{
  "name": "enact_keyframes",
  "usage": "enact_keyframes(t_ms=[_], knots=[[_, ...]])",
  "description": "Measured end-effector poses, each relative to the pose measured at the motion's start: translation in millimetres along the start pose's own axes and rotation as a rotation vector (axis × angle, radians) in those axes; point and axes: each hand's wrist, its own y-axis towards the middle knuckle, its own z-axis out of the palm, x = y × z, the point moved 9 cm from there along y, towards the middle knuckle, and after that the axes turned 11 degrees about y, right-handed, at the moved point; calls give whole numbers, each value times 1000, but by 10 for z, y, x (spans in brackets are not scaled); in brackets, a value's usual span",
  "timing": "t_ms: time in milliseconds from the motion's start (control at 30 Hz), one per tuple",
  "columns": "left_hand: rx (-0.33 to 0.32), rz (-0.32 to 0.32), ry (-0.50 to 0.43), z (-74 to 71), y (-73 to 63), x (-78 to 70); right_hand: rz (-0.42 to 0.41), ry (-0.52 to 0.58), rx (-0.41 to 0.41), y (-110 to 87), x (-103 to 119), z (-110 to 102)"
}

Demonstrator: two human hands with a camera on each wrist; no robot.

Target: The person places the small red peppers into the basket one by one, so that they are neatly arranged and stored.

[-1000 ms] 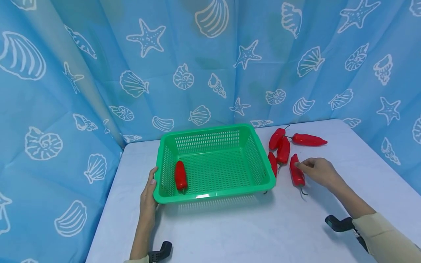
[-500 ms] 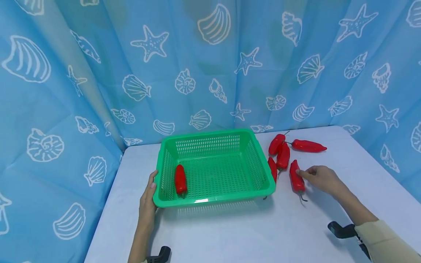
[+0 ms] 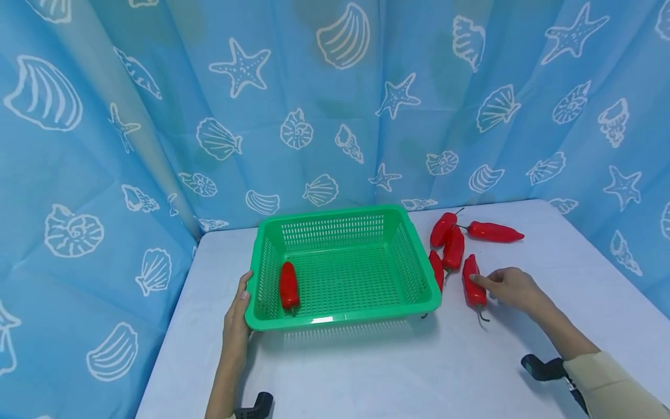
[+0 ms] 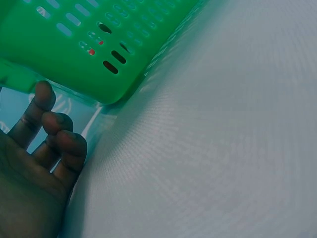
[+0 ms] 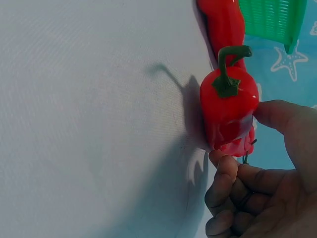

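A blue curtain (image 3: 314,157) with white shells and starfish hangs behind a white table (image 3: 366,372). On the right of the frame, the right hand (image 3: 510,286) pinches a red pepper (image 3: 474,289) between thumb and fingers. Its stem points toward the bottom. A green basket (image 3: 342,315) sits in the middle, with one pepper (image 3: 288,285) inside at the left. The left hand (image 3: 237,314) touches the basket's left edge, fingers bent a little; I can't tell if it grips. Four more peppers (image 3: 453,250) lie right of the basket.
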Motion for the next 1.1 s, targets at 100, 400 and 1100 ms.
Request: enact_keyframes(t_ms=[100,400,1100], knots=[[-1,0,-2,6,-1,-9,-4,-3,-1,11,-1,1],[-9,-9,-19,14,-10,-20,44,30,0,15,-8,27],[-7,-1,-22,-3,-22,-36,96,101,-17,-85,-74,-68]])
